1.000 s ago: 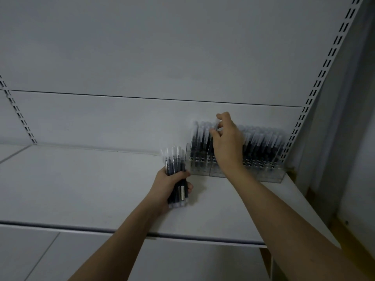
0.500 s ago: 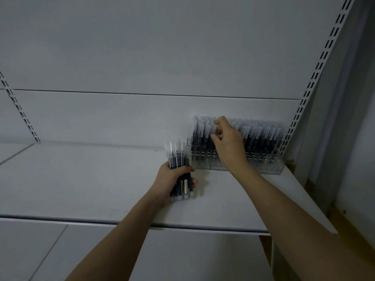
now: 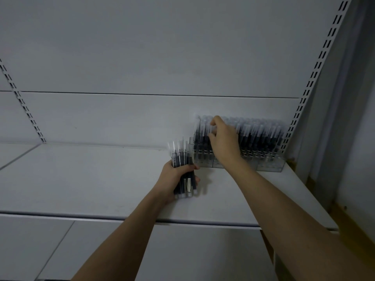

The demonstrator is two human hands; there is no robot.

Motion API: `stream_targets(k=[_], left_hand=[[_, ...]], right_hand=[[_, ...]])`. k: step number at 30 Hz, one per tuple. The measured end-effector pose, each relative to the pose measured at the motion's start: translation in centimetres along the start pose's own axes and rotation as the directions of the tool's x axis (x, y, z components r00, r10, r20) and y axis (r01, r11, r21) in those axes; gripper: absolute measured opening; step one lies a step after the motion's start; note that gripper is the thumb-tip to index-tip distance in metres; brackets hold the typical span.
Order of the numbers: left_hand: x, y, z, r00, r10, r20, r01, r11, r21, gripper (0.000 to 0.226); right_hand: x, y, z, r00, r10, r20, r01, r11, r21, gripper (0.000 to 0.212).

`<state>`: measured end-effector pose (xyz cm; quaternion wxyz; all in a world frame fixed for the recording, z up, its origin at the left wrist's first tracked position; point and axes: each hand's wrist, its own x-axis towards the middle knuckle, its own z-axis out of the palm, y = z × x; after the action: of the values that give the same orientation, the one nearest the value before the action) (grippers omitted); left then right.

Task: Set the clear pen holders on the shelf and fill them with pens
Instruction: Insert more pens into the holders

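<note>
Dozens of black pens (image 3: 257, 138) upright in clear holders (image 3: 269, 166), left hand (image 3: 174, 177) gripping bundle (image 3: 182, 159), right hand (image 3: 223, 138) pinching one.

Two hands, one bundle of pens (image 3: 183, 169), one shelf (image 3: 81, 179), pens in holders (image 3: 263, 167) too many to count

A pale grey shelf (image 3: 81, 179) runs across the room against a plain back panel, its front edge a thin dark line. At about two o'clock on its surface, pushed into the back right corner against the panel, stands a row of clear pen holders (image 3: 269, 165), touching one another side by side. They are packed with upright dark pens (image 3: 257, 138) with frosted caps. The surface toward nine o'clock is smooth.
</note>
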<state>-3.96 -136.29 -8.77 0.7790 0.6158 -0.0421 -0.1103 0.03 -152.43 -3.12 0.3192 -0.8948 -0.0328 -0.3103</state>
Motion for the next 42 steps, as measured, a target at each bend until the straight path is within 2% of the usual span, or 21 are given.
stream_targets(k=[3, 5, 7, 9, 10, 13, 15, 20, 23, 28, 35, 38, 42], left_hand=[[0.1, -0.1, -0.1, 0.999, -0.015, 0.031, 0.015, 1.000, -0.004, 0.014], [0.1, 0.0, -0.1, 0.998, -0.019, 0.053, 0.019, 1.000, -0.006, 0.014], [0.0, 0.1, -0.2, 0.997, -0.013, 0.082, 0.014, 1.000, -0.020, 0.011], [0.0, 0.1, -0.2, 0.994, -0.001, 0.112, 0.006, 0.999, -0.048, 0.011], [0.0, 0.1, -0.2, 0.993, 0.001, 0.122, 0.006, 0.999, -0.051, 0.013], [0.0, 0.1, -0.1, 0.990, 0.001, 0.141, 0.005, 0.999, -0.040, 0.017], [-0.1, 0.1, 0.0, 0.990, 0.009, 0.143, -0.005, 1.000, -0.029, 0.017], [-0.2, -0.1, 0.2, 0.991, 0.028, 0.129, -0.032, 0.999, 0.032, 0.021], [-0.3, -0.1, 0.4, 0.990, 0.030, 0.134, -0.040, 0.997, 0.071, 0.022], [-0.6, 0.1, 0.7, 0.994, 0.022, 0.110, -0.028, 0.998, 0.054, 0.023], [-0.7, 0.0, 0.7, 0.997, 0.019, 0.070, -0.023, 0.998, 0.063, 0.030], [-0.7, 0.0, 0.6, 0.997, 0.023, 0.068, -0.027, 0.998, 0.062, 0.024], [-0.6, 0.0, 0.6, 0.997, 0.029, 0.071, -0.034, 0.997, 0.064, 0.019]], right_hand=[[-1.3, -0.3, 0.0, 0.997, 0.012, -0.077, -0.013, 1.000, -0.014, 0.030], [-2.6, -0.8, 0.1, 0.995, 0.034, -0.097, -0.024, 0.995, 0.102, 0.028], [-3.9, -1.2, 0.4, 0.988, 0.138, 0.065, -0.152, 0.934, 0.323, 0.028], [-5.1, -1.3, 0.8, 0.940, 0.198, 0.276, -0.316, 0.810, 0.494, 0.034], [-5.5, -1.1, 1.1, 0.920, 0.208, 0.332, -0.367, 0.752, 0.548, 0.036], [-6.2, -0.7, 1.3, 0.905, 0.241, 0.350, -0.419, 0.647, 0.637, 0.040], [-6.2, -0.5, 1.0, 0.911, 0.264, 0.316, -0.411, 0.633, 0.656, 0.038], [-5.4, 0.5, 0.6, 0.910, 0.339, 0.239, -0.409, 0.645, 0.646, 0.034], [-5.5, 0.5, 0.5, 0.917, 0.322, 0.235, -0.397, 0.700, 0.593, 0.034], [-4.7, 0.4, -0.5, 0.945, 0.294, 0.144, -0.326, 0.800, 0.505, 0.036], [-0.9, 0.0, -4.4, 0.979, 0.145, -0.143, -0.078, 0.916, 0.394, 0.033], [0.0, 0.4, -4.8, 0.983, 0.068, -0.170, -0.013, 0.953, 0.301, 0.031], [0.7, 1.1, -4.6, 0.985, 0.038, -0.168, 0.004, 0.969, 0.247, 0.029]])
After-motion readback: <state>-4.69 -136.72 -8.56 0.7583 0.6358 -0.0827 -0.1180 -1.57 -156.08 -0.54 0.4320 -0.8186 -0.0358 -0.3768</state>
